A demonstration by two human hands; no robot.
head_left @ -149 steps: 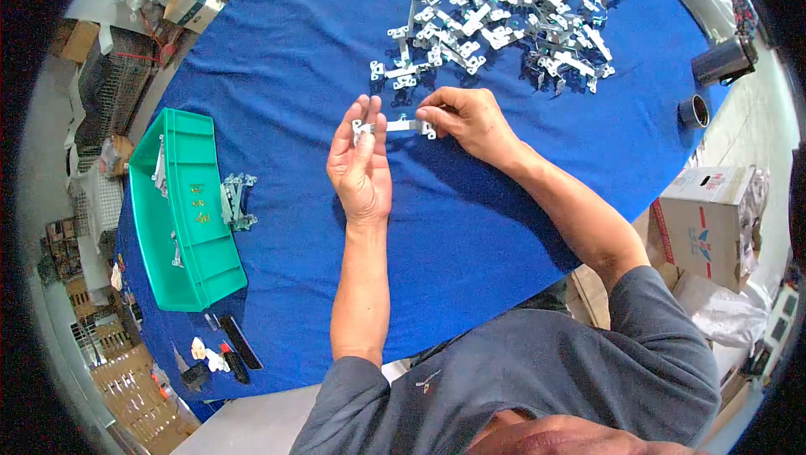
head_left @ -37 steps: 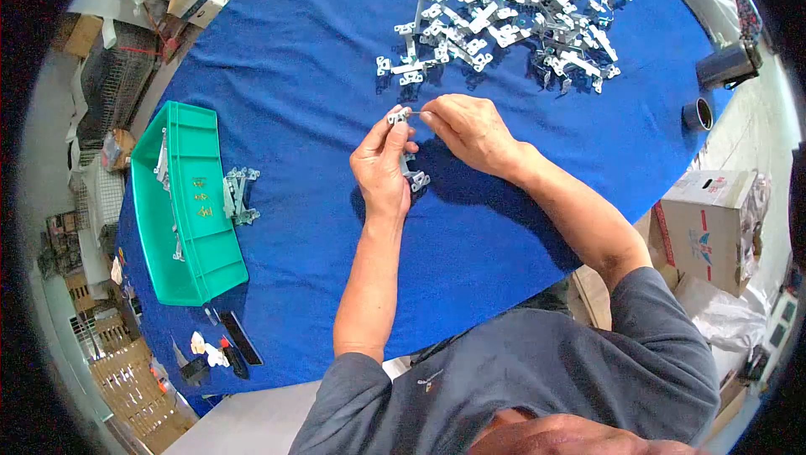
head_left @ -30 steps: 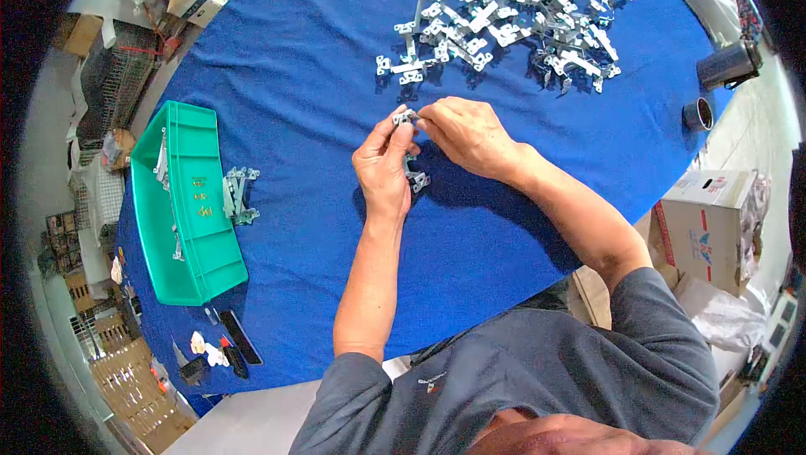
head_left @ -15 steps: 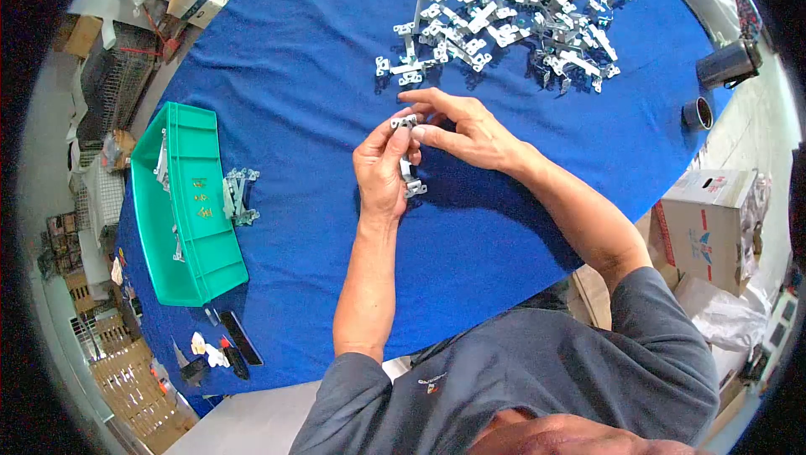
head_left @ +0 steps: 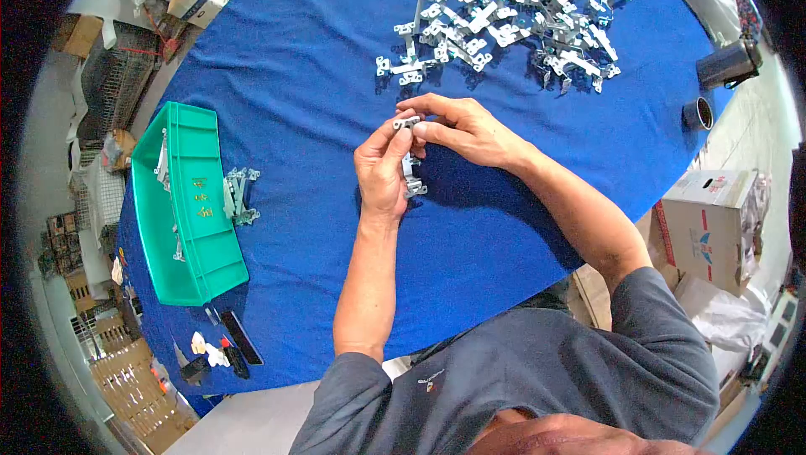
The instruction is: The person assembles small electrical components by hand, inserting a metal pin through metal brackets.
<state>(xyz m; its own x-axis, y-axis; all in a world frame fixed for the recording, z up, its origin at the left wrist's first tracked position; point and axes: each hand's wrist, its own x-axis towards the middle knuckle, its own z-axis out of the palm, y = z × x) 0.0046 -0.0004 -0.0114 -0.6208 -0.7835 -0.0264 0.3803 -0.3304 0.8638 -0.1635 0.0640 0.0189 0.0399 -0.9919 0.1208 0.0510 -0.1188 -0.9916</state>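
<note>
Over the blue table (head_left: 302, 77), my left hand (head_left: 382, 171) grips a small metal bracket (head_left: 410, 171) upright, its lower end showing below my palm. My right hand (head_left: 464, 129) pinches the bracket's top end between thumb and fingers, touching my left fingertips. Beyond my hands lies a large heap of the same silver metal brackets (head_left: 495, 18) spread on the cloth.
A green plastic tray (head_left: 180, 203) lies at the left with a few parts inside, and a small stack of brackets (head_left: 238, 196) beside it. Two black cylinders (head_left: 714, 77) stand at the right edge. A cardboard box (head_left: 709, 216) sits off the table. Small tools (head_left: 220, 353) lie near the front edge.
Five seconds ago I held the bracket flat between both hands; now it stands upright in my left hand. My right fingers, spread half a second ago, have closed on its top end.
</note>
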